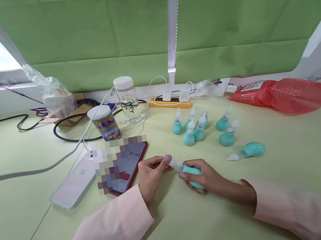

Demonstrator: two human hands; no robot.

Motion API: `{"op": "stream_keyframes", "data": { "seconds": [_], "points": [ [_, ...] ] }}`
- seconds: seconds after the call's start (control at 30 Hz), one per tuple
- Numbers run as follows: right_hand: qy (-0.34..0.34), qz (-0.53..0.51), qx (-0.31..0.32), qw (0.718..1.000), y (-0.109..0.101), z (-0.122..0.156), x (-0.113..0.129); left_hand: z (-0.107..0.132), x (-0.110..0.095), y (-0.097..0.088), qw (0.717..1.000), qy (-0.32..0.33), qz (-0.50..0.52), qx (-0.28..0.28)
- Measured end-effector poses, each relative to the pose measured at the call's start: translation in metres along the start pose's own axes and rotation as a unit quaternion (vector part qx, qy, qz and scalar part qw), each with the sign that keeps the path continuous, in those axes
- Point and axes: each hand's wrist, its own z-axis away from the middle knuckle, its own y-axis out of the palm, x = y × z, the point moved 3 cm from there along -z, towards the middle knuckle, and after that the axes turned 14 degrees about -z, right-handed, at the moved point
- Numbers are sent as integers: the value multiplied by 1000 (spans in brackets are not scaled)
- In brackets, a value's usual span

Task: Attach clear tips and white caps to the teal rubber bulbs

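In front of me a teal bulb nasal aspirator (176,164) is held tilted between both hands, its clear neck towards the upper left. My right hand (206,176) wraps round the teal bulb. The fingers of my left hand (155,177) pinch the soft whitish tip at the other end, which they partly hide. Beyond my hands several matching aspirators stand in a loose group, among them a front one (188,138) and one at the right (226,138). Another aspirator (253,149) lies on its side to the right of my right hand.
Left of my hands lie a red-edged phone (131,164) and a pale phone (74,183). Behind them stand a printed cup (107,127) and a water bottle (127,101). Cables and an orange power strip (170,102) run along the back. A red plastic bag (294,94) lies at the right.
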Motion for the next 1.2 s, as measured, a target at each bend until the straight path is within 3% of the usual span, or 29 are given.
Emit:
{"op": "stream_keyframes", "data": {
  "seconds": [0.2, 0.37, 0.57, 0.87, 1.0, 1.2],
  "points": [
    [-147, 178, -50, 972, -1, 3, 2, 4, -1, 3, 998, -24, 46, -20],
    [-159, 185, -66, 967, 2, 3, 3, 7, -3, 4, 997, -26, 64, -46],
    [-66, 16, -61, 996, 13, 0, -6, 6, -1, 3, 996, -14, 76, -50],
    [8, -140, 31, 990, 14, -5, 0, 3, -3, 0, 997, -4, 75, -33],
    [85, -257, 116, 956, 10, -9, -3, 2, -3, 0, 995, -3, 98, -10],
    [215, -391, 232, 864, 4, -11, -15, 5, -4, 4, 987, -31, 148, 52]
  ]
}}
